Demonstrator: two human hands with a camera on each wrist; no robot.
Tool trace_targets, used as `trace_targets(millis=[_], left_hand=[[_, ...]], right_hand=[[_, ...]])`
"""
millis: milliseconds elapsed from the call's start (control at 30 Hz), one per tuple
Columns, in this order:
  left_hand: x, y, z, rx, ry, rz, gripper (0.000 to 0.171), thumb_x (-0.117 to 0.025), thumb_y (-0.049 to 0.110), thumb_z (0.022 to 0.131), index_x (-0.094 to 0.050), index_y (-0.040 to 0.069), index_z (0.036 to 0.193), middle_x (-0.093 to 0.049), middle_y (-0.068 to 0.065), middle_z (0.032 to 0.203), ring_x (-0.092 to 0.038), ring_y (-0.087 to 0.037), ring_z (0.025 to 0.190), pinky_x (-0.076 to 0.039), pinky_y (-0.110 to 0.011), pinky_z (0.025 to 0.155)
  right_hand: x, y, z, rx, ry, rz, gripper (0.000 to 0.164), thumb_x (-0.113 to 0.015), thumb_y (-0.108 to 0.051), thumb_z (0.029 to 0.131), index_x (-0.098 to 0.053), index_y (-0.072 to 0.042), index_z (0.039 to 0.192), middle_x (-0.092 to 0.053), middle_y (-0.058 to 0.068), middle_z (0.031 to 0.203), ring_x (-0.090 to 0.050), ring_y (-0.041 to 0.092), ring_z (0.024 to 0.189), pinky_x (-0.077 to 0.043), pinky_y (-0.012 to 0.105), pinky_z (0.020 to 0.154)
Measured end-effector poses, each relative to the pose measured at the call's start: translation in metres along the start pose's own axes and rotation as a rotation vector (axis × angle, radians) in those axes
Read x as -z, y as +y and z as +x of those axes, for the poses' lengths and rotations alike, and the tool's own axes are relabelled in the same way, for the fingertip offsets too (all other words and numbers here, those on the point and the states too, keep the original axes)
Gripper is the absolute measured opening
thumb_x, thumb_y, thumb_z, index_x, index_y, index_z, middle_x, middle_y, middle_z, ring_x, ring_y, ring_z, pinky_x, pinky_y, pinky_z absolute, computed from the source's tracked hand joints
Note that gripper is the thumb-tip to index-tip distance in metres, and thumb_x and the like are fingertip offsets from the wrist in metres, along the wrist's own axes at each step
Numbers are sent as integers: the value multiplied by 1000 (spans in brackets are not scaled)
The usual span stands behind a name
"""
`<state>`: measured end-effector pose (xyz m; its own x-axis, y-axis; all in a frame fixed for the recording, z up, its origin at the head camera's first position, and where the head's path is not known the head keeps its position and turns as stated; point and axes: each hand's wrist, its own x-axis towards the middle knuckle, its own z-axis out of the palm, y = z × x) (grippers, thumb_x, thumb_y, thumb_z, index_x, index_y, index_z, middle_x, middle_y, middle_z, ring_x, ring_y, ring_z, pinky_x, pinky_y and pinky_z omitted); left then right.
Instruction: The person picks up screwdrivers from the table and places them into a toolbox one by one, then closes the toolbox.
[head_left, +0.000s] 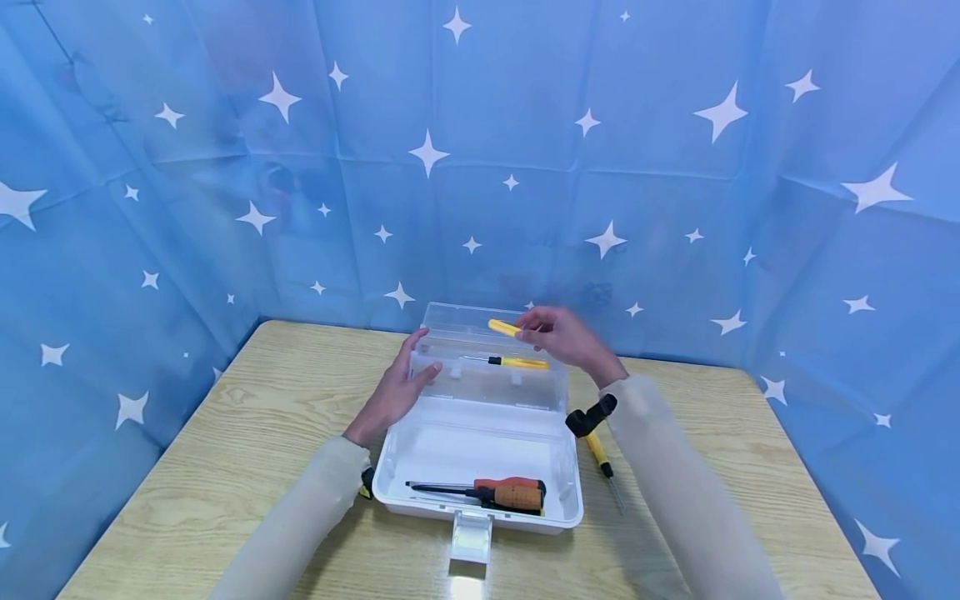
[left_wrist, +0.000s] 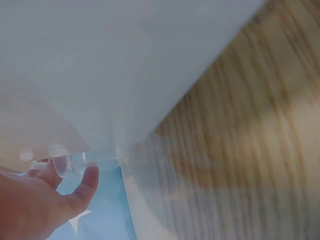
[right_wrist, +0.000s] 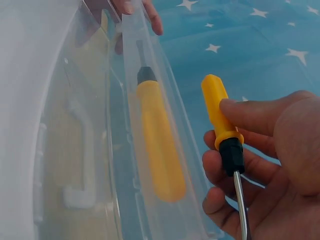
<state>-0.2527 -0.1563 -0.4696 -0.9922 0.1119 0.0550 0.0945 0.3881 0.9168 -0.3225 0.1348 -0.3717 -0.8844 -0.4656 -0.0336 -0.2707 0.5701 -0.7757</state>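
Note:
A white toolbox lies open on the table, its clear lid tilted up at the back. My left hand grips the lid's left edge, thumb on the near side. In my right hand, above the lid's right part, I hold a yellow screwdriver by its handle, thumb against fingers; its metal shaft points toward the palm's lower side. Another yellow screwdriver lies in the lid's clear compartment. Inside the box, along the front wall, are an orange-brown-handled screwdriver and a red-handled one.
One more yellow screwdriver lies on the wooden table, right of the box, partly under my right wrist. A white latch hangs at the box's front. Blue star-printed curtain stands behind the table and at both sides.

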Motion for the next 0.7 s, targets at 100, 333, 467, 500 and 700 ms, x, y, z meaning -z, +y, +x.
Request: trace_targets(millis=[100, 333, 467, 500, 700], left_hand=[[-1, 1, 0, 3, 0, 0, 68, -52, 52, 99, -16, 41, 156, -13, -3, 166, -22, -37, 149, -24, -66, 113], [-1, 1, 0, 1, 3, -4, 67, -53, 52, 99, -17, 42, 155, -15, -3, 166, -25, -37, 148, -27, -66, 112], [-1, 3, -1, 3, 3, -3, 68, -53, 52, 99, -16, 42, 155, -17, -4, 165, -28, -37, 147, -29, -65, 111], [-1, 4, -1, 4, 2, -3, 68, -53, 52, 99, -16, 42, 155, -17, -4, 165, -28, -37, 147, -30, -65, 111], [-1, 3, -1, 5, 2, -6, 68, -52, 52, 99, -16, 42, 155, -15, -4, 166, -28, -38, 147, -29, -65, 111]], right_hand=[[-4, 0, 2, 3, 6, 6, 25, -64, -20, 98, -63, -9, 121, -66, 12, 106, -65, 24, 87, -57, 36, 77], [-10, -3, 1, 16, 22, -1, 28, -64, -20, 98, -61, -8, 123, -68, 10, 102, -65, 24, 85, -57, 36, 76], [-15, -3, 2, 13, 34, -39, 24, -64, -20, 98, -63, -11, 121, -67, 8, 104, -65, 23, 85, -57, 36, 76], [-17, -3, 2, 11, 38, -53, 24, -64, -21, 98, -63, -12, 121, -67, 8, 104, -65, 23, 86, -57, 36, 77], [-25, -4, 2, 18, 54, -139, 26, -64, -21, 98, -63, -12, 122, -67, 8, 108, -62, 23, 88, -56, 36, 79]])
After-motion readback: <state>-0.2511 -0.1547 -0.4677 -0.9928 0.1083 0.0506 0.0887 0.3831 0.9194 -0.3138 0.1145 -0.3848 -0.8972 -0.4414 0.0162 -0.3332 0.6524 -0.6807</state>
